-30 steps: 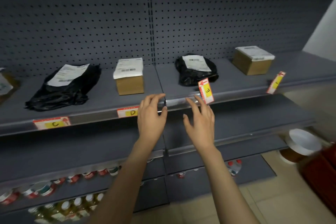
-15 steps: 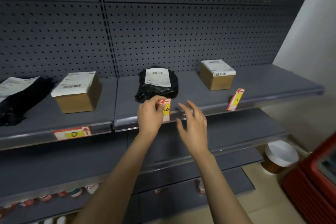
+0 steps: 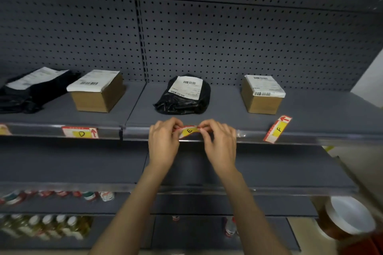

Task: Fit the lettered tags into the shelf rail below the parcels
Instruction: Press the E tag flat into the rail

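The red, white and yellow tag lettered E [image 3: 189, 131] is bowed upward against the clear shelf rail [image 3: 244, 134], right below a black bag parcel [image 3: 184, 95]. My left hand [image 3: 163, 143] pinches its left end and my right hand [image 3: 219, 143] pinches its right end. The D tag [image 3: 80, 132] sits flat in the rail under a cardboard box [image 3: 97, 93]. The F tag [image 3: 277, 129] leans crooked on the rail below another box [image 3: 262, 95].
A second black bag parcel [image 3: 31, 91] lies at the far left of the shelf. Lower shelves [image 3: 83, 172] hold rows of bottles [image 3: 47, 227]. A brown tub with a white lid [image 3: 348, 217] stands on the floor at the right.
Both hands have closed on the E tag and turned it from upright to horizontal, bowed at the rail. The view has shifted so that the black bag parcel is centred.
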Demonstrator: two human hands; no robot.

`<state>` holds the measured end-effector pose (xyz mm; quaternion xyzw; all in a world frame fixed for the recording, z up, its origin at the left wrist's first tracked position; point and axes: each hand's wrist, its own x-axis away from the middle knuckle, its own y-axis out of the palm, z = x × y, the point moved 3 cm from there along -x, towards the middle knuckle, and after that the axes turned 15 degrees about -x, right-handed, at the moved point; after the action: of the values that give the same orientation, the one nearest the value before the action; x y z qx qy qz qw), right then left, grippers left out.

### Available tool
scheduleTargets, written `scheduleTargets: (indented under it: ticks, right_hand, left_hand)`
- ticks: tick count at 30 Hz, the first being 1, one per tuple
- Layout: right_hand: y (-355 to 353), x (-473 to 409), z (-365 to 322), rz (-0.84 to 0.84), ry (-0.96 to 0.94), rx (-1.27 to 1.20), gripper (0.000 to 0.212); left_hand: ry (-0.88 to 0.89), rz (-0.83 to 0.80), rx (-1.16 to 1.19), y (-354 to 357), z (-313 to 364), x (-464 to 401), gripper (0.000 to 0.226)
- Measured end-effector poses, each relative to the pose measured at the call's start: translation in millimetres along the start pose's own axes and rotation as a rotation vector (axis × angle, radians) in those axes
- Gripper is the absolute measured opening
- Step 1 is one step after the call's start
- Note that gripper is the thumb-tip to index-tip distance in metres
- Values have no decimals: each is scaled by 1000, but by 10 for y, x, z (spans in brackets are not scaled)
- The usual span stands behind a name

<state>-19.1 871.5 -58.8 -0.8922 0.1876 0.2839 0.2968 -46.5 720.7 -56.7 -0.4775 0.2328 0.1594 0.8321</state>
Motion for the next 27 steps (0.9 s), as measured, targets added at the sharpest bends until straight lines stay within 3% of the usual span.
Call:
scheduleTargets:
  ticks: [14,17,21,25,27]
  right_hand:
    - [188,-68,-22,-43,104,84,17]
    - [246,-31,-82,-77,49,55,23]
    - [369,140,-121,-122,-73,60,11]
    - [389,304,-29,-116,-31,55,38]
    - [394,355,-34,-109,-26,94,42]
  left_hand:
    - [225,-83,-298,-276,-99,-148,15]
    - [272,-126,-329,-279,-126,-187,15]
    - [222,-156,-208,-244,-178,-120,11]
    - [237,-119,-214,-157,-251,43,18]
    - [216,-88,-198,-151,-269,105,21]
